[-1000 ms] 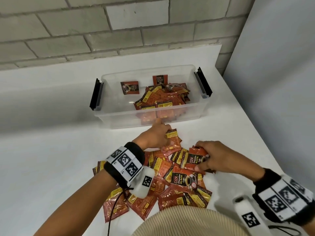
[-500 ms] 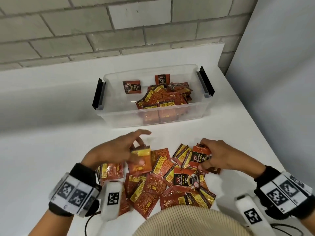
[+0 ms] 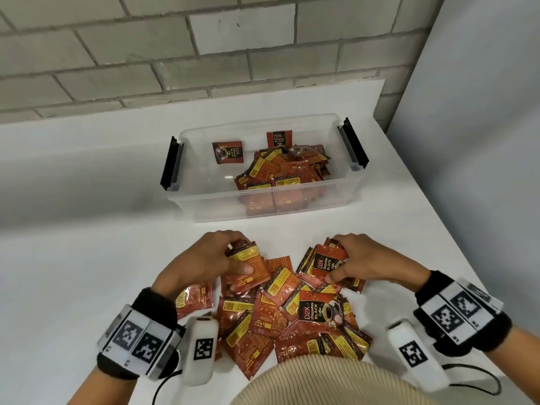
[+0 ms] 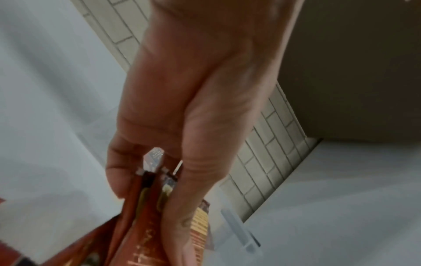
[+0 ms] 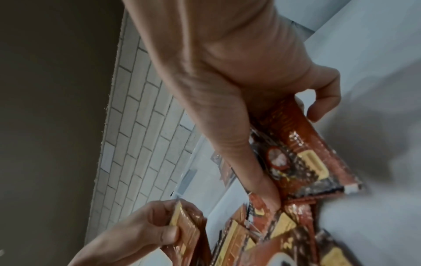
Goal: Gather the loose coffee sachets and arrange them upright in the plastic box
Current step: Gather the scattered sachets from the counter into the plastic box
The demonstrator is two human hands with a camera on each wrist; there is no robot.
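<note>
Nearest me, loose sachets [image 3: 280,323] litter the desk's [image 3: 73,273] front edge. My left hand [image 3: 201,261] pinches a small stack [image 3: 248,267]; my right hand [image 3: 368,261] clasps another bundle [image 3: 328,263]. The slick packets could fan out and slip in transit. Beyond a bare strip, the plastic box [image 3: 263,206] has room on its left side.

Head view looks down; wrist views close, sharing sachets [image 3: 280,305].

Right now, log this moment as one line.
left hand: grips red foil sachets | right hand: grips sachets | clear plastic box: partly filled
</note>
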